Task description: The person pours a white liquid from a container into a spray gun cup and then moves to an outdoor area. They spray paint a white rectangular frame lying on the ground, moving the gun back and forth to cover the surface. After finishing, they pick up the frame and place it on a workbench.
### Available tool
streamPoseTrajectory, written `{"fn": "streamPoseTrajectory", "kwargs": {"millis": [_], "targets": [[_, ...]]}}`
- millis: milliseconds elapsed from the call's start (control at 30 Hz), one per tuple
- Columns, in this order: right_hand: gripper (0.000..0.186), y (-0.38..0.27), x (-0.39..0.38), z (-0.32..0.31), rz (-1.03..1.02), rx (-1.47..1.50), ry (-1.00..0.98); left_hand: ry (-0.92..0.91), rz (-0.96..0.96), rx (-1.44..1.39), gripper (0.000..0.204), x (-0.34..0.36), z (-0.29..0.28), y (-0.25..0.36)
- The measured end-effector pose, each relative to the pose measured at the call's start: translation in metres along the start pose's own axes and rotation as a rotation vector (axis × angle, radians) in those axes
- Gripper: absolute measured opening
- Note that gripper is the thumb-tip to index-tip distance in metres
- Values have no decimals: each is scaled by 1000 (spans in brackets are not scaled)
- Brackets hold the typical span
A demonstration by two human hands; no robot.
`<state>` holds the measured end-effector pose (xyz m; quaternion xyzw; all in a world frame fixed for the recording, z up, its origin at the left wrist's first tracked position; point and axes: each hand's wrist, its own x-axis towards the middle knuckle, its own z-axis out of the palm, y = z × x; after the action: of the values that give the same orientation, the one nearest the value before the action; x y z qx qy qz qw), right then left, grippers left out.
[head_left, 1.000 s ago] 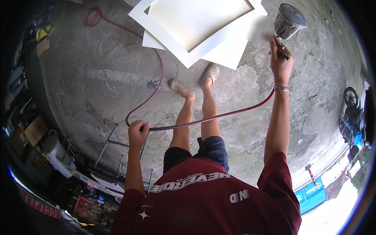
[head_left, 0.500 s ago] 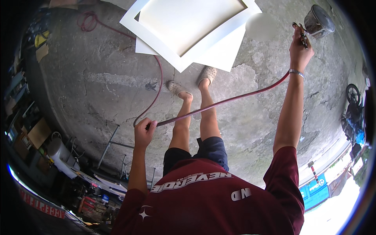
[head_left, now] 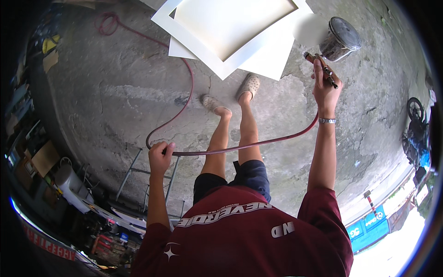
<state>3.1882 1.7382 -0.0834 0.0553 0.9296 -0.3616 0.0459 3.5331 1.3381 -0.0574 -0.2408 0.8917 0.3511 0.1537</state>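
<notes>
While both arms reach out over the concrete floor [head_left: 115,92], the scene reads so:
Right hand [head_left: 324,90]: grip clenched round the handle of a spray gun [head_left: 323,69], held up beside the white panels.
Cup: a clear cup with a dark lid [head_left: 340,39] sits on the gun; dark contents show through its wall.
Left hand [head_left: 160,158]: grip closed on the red hose [head_left: 240,147], held out to the side.
Hose: runs from the gun under the right wrist, across the legs to the left hand, then loops away over the floor to a coil at the far edge.
Panels: a white framed panel [head_left: 230,27] lies on a flat white sheet [head_left: 272,60], just beyond the sandalled feet [head_left: 230,94].
Clutter: metal frame [head_left: 138,171], boxes and buckets on the left; a motorbike [head_left: 417,124] far right.
Wrist: a bracelet [head_left: 326,121].
</notes>
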Motion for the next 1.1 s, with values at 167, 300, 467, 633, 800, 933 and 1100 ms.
{"fn": "streamPoseTrajectory", "kwargs": {"millis": [167,300,467,633,800,933,1100], "targets": [[37,-15,-40,13,-21,-47,-58,7,20,25,44,-12,-9,-22],[28,-25,-73,25,-57,26,-71,24,44,43,45,-21,-11,-37],[19,-52,-114,29,-74,25,-207,23,33,41,46,-30,-14,-48],[20,-71,-148,30,-101,146,-356,22,73,65,45,-30,-16,-50],[21,-69,-146,31,-122,121,-414,13,84,89,46,-28,-14,-44],[20,-62,-108,28,-111,67,-281,17,65,71,47,-26,-7,-36],[24,-33,-52,23,-122,10,-110,-3,29,51,45,-18,2,-16]]}}
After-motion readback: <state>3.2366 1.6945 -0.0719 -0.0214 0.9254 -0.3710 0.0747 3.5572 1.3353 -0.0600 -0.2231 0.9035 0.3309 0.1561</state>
